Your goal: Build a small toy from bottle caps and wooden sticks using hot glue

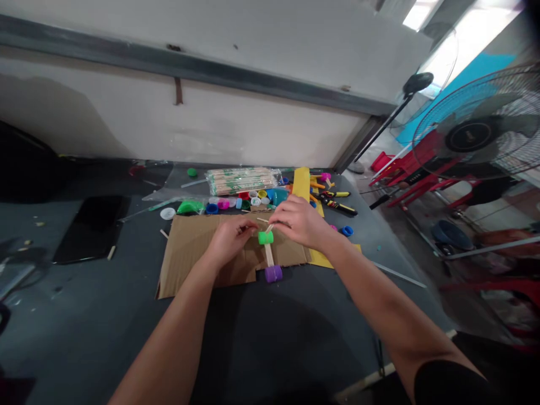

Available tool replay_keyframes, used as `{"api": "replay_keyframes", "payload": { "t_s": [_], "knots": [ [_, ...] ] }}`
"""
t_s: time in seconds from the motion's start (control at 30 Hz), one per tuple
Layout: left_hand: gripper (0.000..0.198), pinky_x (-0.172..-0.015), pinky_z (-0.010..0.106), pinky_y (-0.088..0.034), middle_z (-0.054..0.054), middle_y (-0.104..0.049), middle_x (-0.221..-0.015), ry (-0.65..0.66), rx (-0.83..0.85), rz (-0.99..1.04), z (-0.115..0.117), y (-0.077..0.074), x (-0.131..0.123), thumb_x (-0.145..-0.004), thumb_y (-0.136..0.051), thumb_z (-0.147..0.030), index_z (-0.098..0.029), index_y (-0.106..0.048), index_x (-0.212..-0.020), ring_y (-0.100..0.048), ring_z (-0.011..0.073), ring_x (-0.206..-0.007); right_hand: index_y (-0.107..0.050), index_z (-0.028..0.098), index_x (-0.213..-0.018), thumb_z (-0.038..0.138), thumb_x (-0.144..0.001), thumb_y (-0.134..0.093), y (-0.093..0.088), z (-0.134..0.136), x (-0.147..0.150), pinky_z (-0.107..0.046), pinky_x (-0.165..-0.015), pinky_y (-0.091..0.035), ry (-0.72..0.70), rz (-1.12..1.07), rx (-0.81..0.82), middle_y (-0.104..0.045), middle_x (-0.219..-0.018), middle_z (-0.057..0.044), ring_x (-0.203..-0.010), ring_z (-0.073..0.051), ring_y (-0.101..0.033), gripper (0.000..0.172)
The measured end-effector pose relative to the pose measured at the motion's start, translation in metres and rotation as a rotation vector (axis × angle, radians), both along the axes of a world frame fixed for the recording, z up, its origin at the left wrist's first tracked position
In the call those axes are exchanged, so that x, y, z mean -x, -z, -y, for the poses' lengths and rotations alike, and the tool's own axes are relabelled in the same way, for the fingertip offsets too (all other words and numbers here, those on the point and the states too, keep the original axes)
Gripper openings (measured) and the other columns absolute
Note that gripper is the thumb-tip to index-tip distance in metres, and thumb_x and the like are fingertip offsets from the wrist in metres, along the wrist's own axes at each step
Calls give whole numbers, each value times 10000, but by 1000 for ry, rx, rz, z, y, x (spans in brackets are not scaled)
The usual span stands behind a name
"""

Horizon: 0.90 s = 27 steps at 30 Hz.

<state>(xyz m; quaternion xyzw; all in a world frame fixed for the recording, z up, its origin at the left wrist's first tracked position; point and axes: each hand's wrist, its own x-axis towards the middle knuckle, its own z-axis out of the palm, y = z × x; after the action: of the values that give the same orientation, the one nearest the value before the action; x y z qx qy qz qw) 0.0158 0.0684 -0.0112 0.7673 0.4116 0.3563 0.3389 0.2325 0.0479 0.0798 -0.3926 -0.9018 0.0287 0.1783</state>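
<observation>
A small assembly lies over the front edge of a cardboard sheet (185, 253): a green bottle cap piece (265, 238) and a purple bottle cap piece (274, 274), joined by a flat wooden stick (269, 256). My right hand (295, 219) pinches a thin wooden stick (269, 228) just above the green piece. To the left of it, my left hand (234, 236) has thumb and fingertips pressed together over the cardboard. What those fingertips hold, if anything, is too small to make out.
Behind the cardboard lie several coloured bottle caps (254, 198) and a plastic-wrapped bundle of wooden sticks (242, 180). Yellow-handled pliers (340, 205) rest right of a yellow strip (301, 183). A black phone (90, 229) lies at left. A fan (472, 135) stands beyond the table.
</observation>
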Motion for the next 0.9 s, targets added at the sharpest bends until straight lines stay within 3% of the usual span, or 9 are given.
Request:
{"api": "replay_keyframes", "payload": {
  "t_s": [0.3,0.9],
  "knots": [
    [109,-711,288,-504,43,-700,-870,-3,-35,170,4,-8,-4,-847,-595,-204,-199,-701,-866,-643,164,-800,-706,198,-956,179,-935,-480,-7,-13,11,-357,-755,-266,-175,303,-107,-683,-853,-57,-885,-227,-480,228],
    [111,-742,300,-524,40,-705,-878,74,-25,156,2,-4,-9,-836,-591,-168,-202,-696,-830,-649,161,-809,-709,207,-943,137,-919,-485,-5,-10,11,-358,-733,-218,-189,299,-97,-714,-831,-41,-869,-222,-485,236]
  ]
}}
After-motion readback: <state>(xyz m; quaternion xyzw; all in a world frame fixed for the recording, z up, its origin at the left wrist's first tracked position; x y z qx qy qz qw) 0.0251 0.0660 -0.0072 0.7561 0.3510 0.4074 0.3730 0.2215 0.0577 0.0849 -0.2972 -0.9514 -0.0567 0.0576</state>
